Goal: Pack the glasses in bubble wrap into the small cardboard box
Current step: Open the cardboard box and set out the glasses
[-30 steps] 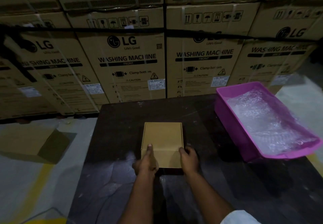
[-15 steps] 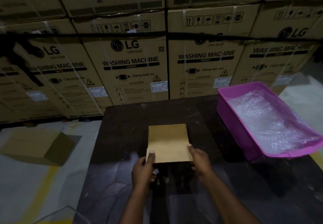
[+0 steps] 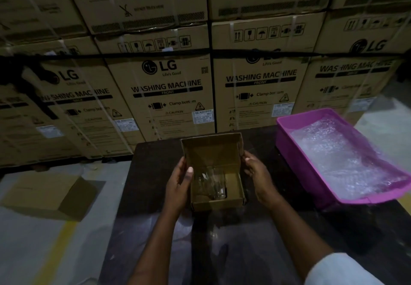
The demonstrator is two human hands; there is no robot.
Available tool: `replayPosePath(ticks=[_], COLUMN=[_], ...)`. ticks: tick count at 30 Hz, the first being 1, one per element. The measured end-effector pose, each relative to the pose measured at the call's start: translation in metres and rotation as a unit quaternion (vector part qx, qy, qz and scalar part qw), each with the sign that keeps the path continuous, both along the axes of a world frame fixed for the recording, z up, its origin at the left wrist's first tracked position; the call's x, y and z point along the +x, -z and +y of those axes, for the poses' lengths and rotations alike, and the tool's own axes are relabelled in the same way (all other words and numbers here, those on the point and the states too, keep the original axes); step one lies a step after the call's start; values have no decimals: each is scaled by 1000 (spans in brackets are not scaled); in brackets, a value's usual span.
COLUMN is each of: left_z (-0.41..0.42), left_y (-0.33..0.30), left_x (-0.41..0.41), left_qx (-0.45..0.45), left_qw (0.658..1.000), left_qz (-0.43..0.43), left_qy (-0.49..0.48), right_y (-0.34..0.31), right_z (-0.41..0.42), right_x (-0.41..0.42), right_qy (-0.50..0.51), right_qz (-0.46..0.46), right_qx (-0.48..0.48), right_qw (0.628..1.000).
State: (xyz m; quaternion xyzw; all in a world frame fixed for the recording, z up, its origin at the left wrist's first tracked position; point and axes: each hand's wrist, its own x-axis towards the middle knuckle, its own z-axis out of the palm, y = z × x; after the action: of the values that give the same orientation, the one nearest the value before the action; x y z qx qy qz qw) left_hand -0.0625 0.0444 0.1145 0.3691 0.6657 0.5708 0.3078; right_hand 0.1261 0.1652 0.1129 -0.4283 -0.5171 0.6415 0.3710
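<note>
Two bare hands reach forward over a dark worktop (image 3: 155, 173) and frame a small cardboard box (image 3: 216, 202) that stands open at its centre. The left hand (image 3: 178, 184) is set upright against the box's left wall, its thumb hooked over the rim and its fingers (image 3: 181, 165) curled round the edge where lid meets wall, grasping the box. The right hand (image 3: 255, 171) lies against the right side, palm turned inward, its fingers (image 3: 246, 156) curled onto the side edge of the raised lid (image 3: 211, 151) and holding it. Both forearms run up from the near edge of the view, the right one ending in a pale sleeve (image 3: 342, 271).

The lid stands tilted back on the far side, its inner face toward the camera, so the box's mouth opens upward. Inside, toward the left half of the box, sit clear glasses (image 3: 211, 184); in the dim light they appear to lie with their long axis running from near to far, but how many there are cannot be told.

To the right, well apart from the box, a pink tray (image 3: 287, 133) holds crumpled bubble wrap (image 3: 347, 158). Behind the worktop rises a wall of strapped washing-machine cartons (image 3: 169, 80). On the floor at left lies a flattened cardboard box (image 3: 46, 195).
</note>
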Motion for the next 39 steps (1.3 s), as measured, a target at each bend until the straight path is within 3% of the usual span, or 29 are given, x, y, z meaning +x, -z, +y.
replayPosePath(ticks=[6,16,21,26,32,39], left_z=[24,52,53,52,52,62], left_y=[12,48,79,82,89,83], left_x=[-12,-38,-40,-32,-31,-32], left_qx=[10,-94,-134,-89,-106,-103], left_qw=[999,989,988,996,993,991], left_qz=[-3,68,28,-4,23,81], left_qy=[37,86,74,18,40,37], right_y=[-3,9,35,49,61,69], right_z=[21,36,43,43,43,54], right_x=[-15,-30,-34,-35,-42,-49], right_qy=[-43,-138,-145,-115,-102,-106], right_qz=[-73,-181,-216,-235,-279,-319], right_qx=[43,107,96,115,234,244], right_qw=[996,968,961,958,926,910])
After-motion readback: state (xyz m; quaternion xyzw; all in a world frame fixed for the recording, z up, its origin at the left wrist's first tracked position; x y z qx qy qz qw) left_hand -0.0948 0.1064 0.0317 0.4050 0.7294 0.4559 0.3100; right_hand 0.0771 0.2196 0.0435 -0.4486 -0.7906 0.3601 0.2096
